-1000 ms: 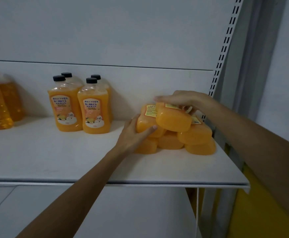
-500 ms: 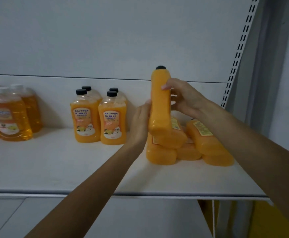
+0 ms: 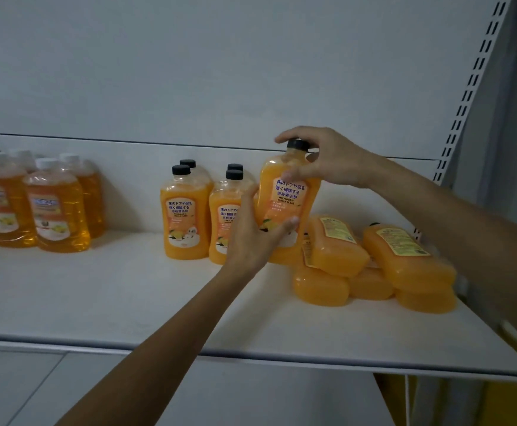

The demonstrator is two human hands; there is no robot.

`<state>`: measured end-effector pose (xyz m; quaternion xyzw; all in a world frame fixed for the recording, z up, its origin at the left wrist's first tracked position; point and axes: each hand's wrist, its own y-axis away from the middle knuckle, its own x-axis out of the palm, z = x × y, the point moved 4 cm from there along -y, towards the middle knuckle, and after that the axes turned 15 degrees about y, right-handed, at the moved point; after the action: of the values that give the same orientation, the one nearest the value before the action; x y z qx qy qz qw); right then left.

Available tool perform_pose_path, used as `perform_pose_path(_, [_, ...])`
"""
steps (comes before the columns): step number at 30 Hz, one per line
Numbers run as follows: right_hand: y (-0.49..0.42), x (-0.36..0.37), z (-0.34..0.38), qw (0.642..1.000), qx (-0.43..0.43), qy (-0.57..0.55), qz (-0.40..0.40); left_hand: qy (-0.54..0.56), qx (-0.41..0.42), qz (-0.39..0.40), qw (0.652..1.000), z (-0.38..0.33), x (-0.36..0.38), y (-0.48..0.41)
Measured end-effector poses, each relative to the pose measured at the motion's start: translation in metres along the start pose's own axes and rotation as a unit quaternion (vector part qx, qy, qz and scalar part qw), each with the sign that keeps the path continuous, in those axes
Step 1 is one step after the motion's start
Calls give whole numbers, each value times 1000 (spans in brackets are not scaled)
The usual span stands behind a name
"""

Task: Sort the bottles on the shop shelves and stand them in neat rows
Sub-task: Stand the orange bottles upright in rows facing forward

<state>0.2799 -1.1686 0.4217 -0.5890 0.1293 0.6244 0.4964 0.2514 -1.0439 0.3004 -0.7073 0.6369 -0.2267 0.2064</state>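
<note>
Inspecting the shelf [image 3: 128, 302], we note a toppled stack of bottles [image 3: 374, 265] and, left of it, four standing bottles [image 3: 186, 216]. Between them the floor-cleaner bottle [image 3: 285, 204] is held near upright, neck up, label toward us. It is full, so we judge it heavy, rigid and slick. The left hand [image 3: 251, 238] grips its lower body, the right hand [image 3: 321, 161] its shoulder and black cap [image 3: 297, 144].

2 hands [image 3: 251, 238] [image 3: 321, 162] gripping orange bottle [image 3: 288, 195], white shelf [image 3: 128, 296]

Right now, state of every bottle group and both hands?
held bottle: near upright, capped, label forward.
left hand: grips its lower body.
right hand: grips its neck.
black-capped bottles: four, standing.
bottle pile: lying flat, stacked.
white-capped bottles: standing, far left.
</note>
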Motion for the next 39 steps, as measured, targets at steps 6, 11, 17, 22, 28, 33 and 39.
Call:
perform_pose_path(6, [-14,5,-13,996,14,-29,-86,-158,1,-61,986,30,-21,17])
perform_pose_path(11, [-23,28,-24,997,13,13,-75,-269,13,61,961,50,-22,32])
perform_pose_path(17, [-36,41,-45,993,54,5,-103,-382,70,42,921,54,-30,15])
perform_pose_path(22, [-42,64,-60,994,78,-2,-80,-397,90,64,911,57,-35,14])
perform_pose_path(28, [-44,81,-64,995,30,74,-56,-411,108,94,900,61,-42,8])
perform_pose_path(33, [-43,78,-65,992,18,107,-62,-413,114,79,900,58,-40,7])
perform_pose_path(39, [-48,82,-60,991,36,100,-80,-394,99,60,912,57,-46,8])
